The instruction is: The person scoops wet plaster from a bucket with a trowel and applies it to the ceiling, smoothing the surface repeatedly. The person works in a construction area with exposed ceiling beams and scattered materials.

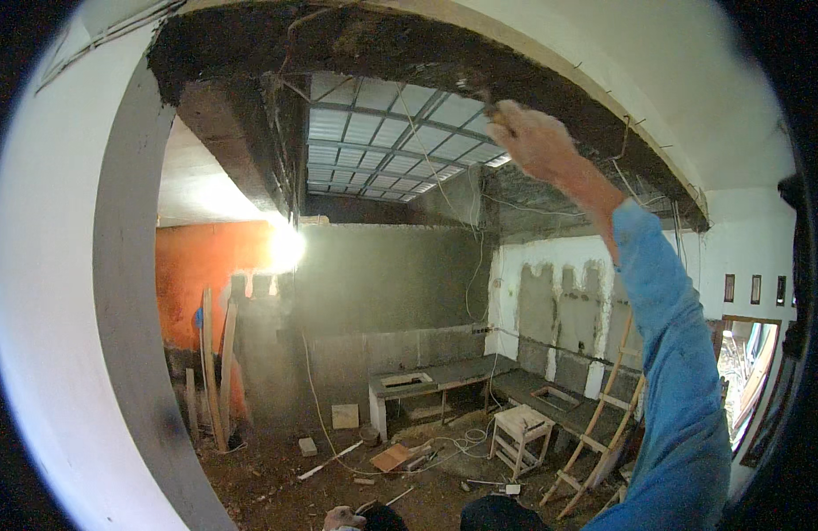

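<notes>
My right hand (534, 140) is raised to the dark, rough beam (373, 42) that crosses overhead. Its fingers are closed round a small hand tool, of which a short brownish end shows beside the thumb; the front is blurred against the beam's underside. A pale, wet-looking patch marks the beam just left of the tool. Low at the bottom edge, my left hand (342, 518) is partly in view with its fingers curled. Beside it is something dark, and I cannot make out what the hand holds. A blue sleeve (679, 354) covers my right arm.
Below stand a wooden ladder (595, 434), a small wooden stool (522, 434) and grey counters (426, 382) with cut-outs. Boards, rubble and a pale cable (466, 440) lie on the dirt floor (285, 496). Planks (216, 372) lean left. A bright lamp (287, 248) shines, and wires hang overhead.
</notes>
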Action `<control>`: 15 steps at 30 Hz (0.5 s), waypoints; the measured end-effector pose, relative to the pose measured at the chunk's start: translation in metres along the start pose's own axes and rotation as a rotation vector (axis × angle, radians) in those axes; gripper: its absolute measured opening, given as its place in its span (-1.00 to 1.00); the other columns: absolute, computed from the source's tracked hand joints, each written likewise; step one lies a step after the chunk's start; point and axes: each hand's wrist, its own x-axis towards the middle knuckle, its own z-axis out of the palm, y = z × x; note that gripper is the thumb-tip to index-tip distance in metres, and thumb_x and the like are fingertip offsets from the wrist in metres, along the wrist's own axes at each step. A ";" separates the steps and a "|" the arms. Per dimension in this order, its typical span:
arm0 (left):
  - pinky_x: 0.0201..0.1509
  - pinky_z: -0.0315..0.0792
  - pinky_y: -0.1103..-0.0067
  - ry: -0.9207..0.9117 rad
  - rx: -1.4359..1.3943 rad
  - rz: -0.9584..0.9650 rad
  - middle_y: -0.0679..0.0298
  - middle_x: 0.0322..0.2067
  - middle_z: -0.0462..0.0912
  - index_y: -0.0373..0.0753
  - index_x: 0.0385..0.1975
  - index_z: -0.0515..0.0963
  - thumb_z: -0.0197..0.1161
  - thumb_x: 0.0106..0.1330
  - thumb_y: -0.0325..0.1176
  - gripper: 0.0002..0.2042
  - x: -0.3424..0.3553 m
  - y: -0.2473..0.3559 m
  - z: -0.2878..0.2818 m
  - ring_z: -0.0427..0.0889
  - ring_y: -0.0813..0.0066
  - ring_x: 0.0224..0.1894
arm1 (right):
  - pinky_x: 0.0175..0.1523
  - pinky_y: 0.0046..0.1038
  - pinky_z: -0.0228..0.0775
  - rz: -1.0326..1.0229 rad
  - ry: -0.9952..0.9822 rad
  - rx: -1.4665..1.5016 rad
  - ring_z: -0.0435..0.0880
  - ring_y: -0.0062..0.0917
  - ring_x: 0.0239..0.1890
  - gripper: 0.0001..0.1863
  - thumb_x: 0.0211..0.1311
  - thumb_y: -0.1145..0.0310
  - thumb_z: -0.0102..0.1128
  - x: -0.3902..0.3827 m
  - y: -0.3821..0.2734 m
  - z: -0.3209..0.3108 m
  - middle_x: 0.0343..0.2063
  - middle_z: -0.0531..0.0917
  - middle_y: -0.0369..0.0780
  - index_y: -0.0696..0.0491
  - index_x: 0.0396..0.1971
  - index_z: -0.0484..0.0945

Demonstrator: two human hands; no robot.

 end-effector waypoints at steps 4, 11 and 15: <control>-0.13 0.52 0.37 0.038 0.084 0.062 0.06 -0.34 0.68 -0.19 -0.36 0.65 0.32 -0.07 -0.25 -0.74 -0.012 0.021 -0.007 0.65 0.08 -0.23 | -0.21 -0.07 0.45 -0.035 -0.079 -0.071 0.64 -0.14 -0.32 -0.59 0.39 -0.02 -0.11 0.029 -0.024 0.003 -0.44 0.61 -0.03 0.08 -0.17 0.36; -0.18 0.53 0.35 -0.017 0.180 0.070 0.08 -0.41 0.68 -0.15 -0.44 0.68 0.29 -0.09 -0.24 -0.78 -0.004 0.027 -0.008 0.66 0.08 -0.28 | -0.11 -0.04 0.46 0.002 0.051 -0.067 0.63 -0.08 -0.18 -0.57 0.35 -0.04 -0.08 0.044 0.017 -0.012 -0.34 0.62 0.02 0.06 -0.14 0.39; -0.18 0.52 0.32 -0.007 0.131 0.080 0.07 -0.39 0.68 -0.15 -0.44 0.68 0.29 -0.08 -0.23 -0.78 -0.003 0.016 -0.006 0.65 0.06 -0.27 | -0.15 -0.06 0.45 0.065 0.094 0.026 0.62 -0.06 -0.22 -0.59 0.36 -0.03 -0.09 0.017 0.036 -0.010 -0.36 0.62 0.00 0.06 -0.18 0.40</control>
